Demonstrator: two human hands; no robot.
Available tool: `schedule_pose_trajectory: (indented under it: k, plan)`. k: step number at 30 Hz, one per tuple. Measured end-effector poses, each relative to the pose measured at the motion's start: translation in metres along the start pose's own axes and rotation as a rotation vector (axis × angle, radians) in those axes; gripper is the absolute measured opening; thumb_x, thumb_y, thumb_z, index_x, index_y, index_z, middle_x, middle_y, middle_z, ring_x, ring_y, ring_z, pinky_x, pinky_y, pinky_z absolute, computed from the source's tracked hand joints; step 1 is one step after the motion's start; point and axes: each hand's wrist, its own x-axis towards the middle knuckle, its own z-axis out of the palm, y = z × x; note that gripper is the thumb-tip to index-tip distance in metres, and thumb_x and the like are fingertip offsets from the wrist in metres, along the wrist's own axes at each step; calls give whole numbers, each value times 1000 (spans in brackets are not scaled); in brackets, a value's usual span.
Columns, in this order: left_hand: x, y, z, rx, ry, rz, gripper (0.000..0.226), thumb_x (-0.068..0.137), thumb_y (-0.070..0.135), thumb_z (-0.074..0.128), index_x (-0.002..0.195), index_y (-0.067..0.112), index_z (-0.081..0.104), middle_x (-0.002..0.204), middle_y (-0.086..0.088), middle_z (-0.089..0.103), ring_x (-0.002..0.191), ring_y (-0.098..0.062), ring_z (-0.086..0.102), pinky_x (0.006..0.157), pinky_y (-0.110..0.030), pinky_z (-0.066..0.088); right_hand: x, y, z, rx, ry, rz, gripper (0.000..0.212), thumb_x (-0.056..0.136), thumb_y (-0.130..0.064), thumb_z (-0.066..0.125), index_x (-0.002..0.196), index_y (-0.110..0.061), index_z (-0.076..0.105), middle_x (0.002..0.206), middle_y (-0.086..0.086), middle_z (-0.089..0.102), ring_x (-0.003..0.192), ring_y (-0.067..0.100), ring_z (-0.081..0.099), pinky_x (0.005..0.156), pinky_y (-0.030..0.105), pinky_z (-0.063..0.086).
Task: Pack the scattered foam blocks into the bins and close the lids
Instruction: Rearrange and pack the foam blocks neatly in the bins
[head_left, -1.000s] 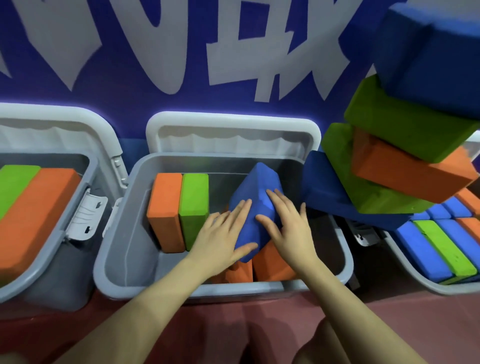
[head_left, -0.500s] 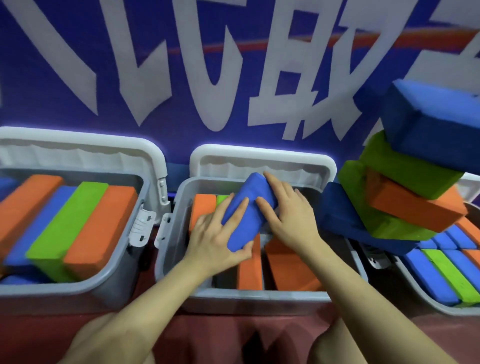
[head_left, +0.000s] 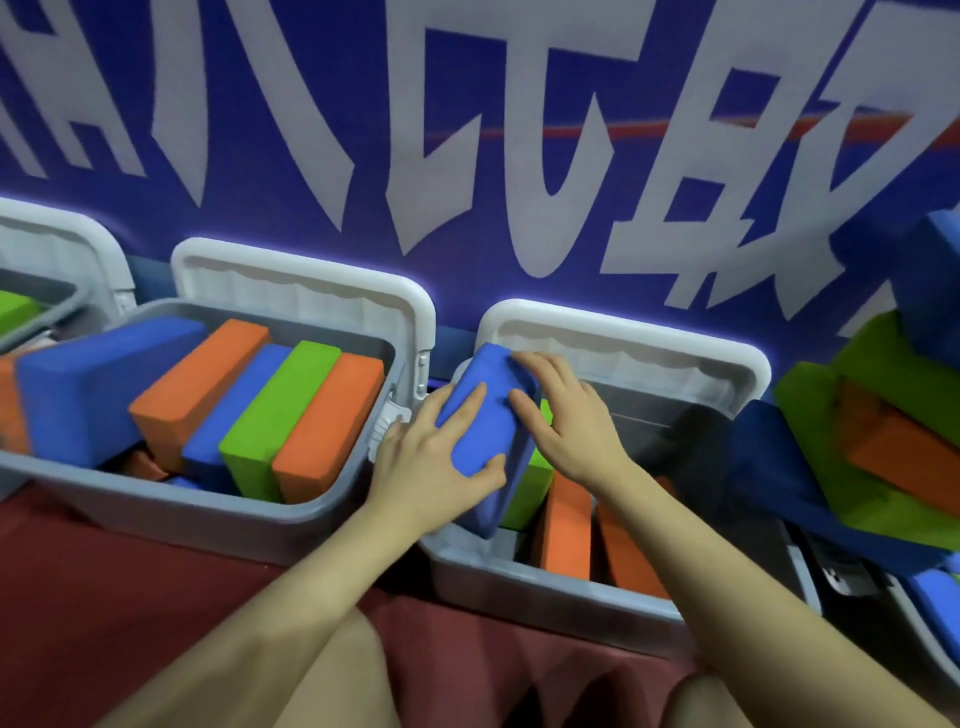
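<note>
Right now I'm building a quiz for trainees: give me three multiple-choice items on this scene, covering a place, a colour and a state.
1. Where is the blue block that the hands hold?
A. over the middle bin
B. on the red floor
C. atop the right pile

2. What colour is the block against it in that bin?
A. yellow
B. green
C. white

3. How is that bin's lid?
A. shut
B. missing
C. open, upright behind

Key: 1 A, left hand and right hand hold it there; 2 B, green block shows; 3 C, lid stands behind.
</note>
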Motion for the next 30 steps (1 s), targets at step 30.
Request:
schedule_pose_trajectory:
  k: [30]
  plan:
    - [20,-27,138,266,-518,-189,85,81,58,54,150,34,11,156,-4,1,136,-36,23,109,-47,22,-74,181,96,67,-170,237,62,92,-53,32,143,-20,43,146,5,46,135,21,40,113,36,29]
